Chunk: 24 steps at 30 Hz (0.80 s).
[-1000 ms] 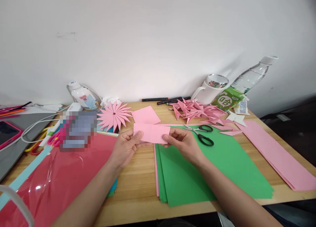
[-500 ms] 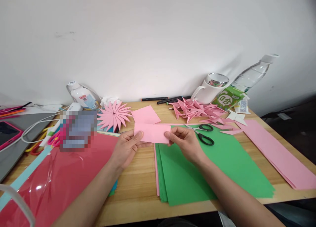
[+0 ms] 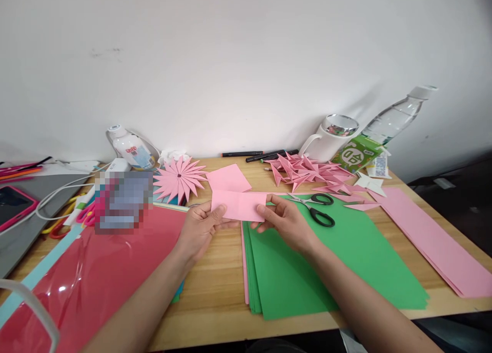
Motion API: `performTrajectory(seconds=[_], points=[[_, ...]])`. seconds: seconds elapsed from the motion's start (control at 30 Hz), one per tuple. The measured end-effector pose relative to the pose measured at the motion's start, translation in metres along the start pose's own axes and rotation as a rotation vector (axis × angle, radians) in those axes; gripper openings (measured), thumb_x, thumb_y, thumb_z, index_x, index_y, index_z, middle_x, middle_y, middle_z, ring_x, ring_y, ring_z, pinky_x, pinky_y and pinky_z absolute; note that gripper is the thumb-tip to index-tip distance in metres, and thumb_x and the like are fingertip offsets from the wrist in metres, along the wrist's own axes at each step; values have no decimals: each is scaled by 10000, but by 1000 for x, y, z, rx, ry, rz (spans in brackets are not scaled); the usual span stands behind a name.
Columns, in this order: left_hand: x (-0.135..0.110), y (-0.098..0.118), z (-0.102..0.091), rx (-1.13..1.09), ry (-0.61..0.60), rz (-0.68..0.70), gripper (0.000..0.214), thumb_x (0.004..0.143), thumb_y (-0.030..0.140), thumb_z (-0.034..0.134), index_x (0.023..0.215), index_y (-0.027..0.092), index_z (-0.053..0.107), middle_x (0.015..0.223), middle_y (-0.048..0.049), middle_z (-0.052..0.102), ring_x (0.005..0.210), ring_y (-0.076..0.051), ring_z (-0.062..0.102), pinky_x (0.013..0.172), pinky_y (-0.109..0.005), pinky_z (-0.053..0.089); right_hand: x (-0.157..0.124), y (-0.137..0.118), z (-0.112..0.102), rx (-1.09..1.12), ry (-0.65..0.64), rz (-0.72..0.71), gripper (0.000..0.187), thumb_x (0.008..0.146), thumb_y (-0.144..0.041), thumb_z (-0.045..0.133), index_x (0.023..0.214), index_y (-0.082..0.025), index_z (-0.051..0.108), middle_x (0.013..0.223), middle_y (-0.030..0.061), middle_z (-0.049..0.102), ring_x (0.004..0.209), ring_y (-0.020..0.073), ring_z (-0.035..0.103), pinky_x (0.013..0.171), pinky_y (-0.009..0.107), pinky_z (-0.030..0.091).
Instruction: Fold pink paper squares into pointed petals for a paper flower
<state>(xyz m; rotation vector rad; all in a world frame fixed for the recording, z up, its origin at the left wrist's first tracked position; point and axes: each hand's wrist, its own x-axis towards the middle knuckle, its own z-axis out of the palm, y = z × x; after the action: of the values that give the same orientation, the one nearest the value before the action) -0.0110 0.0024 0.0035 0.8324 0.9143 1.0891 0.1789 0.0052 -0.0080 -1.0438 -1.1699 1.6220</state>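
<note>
Between my hands I hold a small pink paper rectangle above the table, a faint crease running down its middle. My left hand pinches its left end, thumb in front and fingers behind. At the right end, my right hand grips it the same way. Just behind lies a pink paper square. A pink pointed paper rosette rests to the left of that square. Black-handled scissors lie on a stack of green paper beside my right hand.
Folded pink paper points are heaped at the back right, near a white mug, a green box and a leaning water bottle. Pink strips lie far right. Red sheets in clear plastic cover the left side.
The pink rectangle now shows a middle crease and looks slightly bent. My hands still hold both ends, nearly in the same place; the view has shifted slightly.
</note>
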Motion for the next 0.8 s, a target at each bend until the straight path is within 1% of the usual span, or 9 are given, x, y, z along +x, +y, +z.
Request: performTrajectory(seconds=[0.07,0.13,0.27,0.37,0.47,0.57,0.67,0.8], points=[[0,-2,1,9,3,-4,279,677,308,757,889,135,704,848,-72,734,840,-247,690,749,-385,578,-1,1,2,30,-32,3,453,630,-355,769,980,-187,535,726,-11,657,594,118,617,532,226,512],[0,-4,1,21,-2,-10,305,664,325,763,890,129,703,861,-79,734,842,-251,689,741,-383,577,-1,3,3,45,-26,4,565,570,-280,805,1047,-194,515,764,-15,659,598,110,602,531,219,505],[0,-7,1,70,-4,-52,345,599,291,802,877,112,702,837,-83,738,772,-241,696,676,-347,584,0,5,4,-25,25,18,510,556,-275,799,980,-160,539,688,-14,640,543,111,568,507,229,482],[0,-9,1,151,1,-47,398,557,234,821,917,118,697,870,-74,739,762,-214,695,687,-303,577,0,5,5,-58,41,4,496,562,-265,784,979,-162,536,714,-9,630,529,104,542,493,230,466],[0,-11,1,250,19,-6,408,569,225,809,947,128,689,917,-65,736,804,-204,690,723,-275,562,0,4,9,-76,64,-15,482,575,-252,758,988,-164,524,736,-10,604,538,103,530,492,231,463],[0,-13,1,336,16,28,399,608,239,782,976,131,674,951,-69,729,833,-211,686,741,-277,550,-1,6,13,-107,93,-5,492,570,-234,750,991,-162,505,684,-28,575,516,99,513,483,224,435],[0,-16,-1,346,9,66,393,633,242,763,995,135,653,966,-69,724,856,-212,681,752,-279,543,-2,6,14,-106,86,29,472,571,-238,746,967,-158,501,655,-36,558,508,94,493,486,221,409],[0,-14,1,323,30,87,401,609,219,771,973,133,627,931,-61,725,816,-190,684,714,-258,545,-1,3,15,-109,60,26,461,568,-247,744,949,-147,503,642,-38,545,514,88,470,480,210,382]])
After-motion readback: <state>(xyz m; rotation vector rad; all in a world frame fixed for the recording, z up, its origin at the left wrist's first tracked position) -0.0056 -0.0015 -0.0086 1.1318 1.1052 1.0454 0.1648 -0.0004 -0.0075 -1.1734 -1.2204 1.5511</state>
